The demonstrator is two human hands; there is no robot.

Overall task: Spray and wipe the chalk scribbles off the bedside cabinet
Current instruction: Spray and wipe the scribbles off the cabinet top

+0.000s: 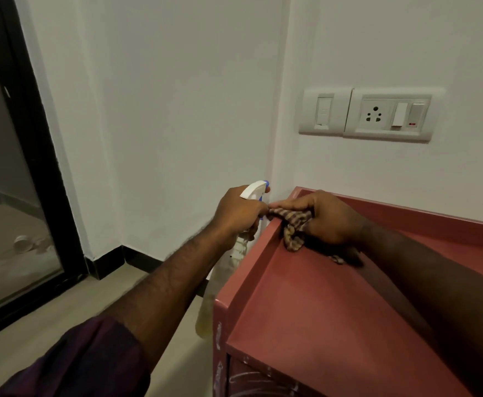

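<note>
The red bedside cabinet fills the lower right, in a room corner. White chalk scribbles show on its front and left edge at the bottom. My left hand grips a spray bottle with a white and blue trigger head, held just left of the cabinet; its clear body hangs down beside the cabinet's side. My right hand presses a brown checked cloth against the raised left rim near the back corner.
White walls meet behind the cabinet. A switch and socket plate is on the right wall above it. A black-framed glass door stands at the left, with beige floor in front of it.
</note>
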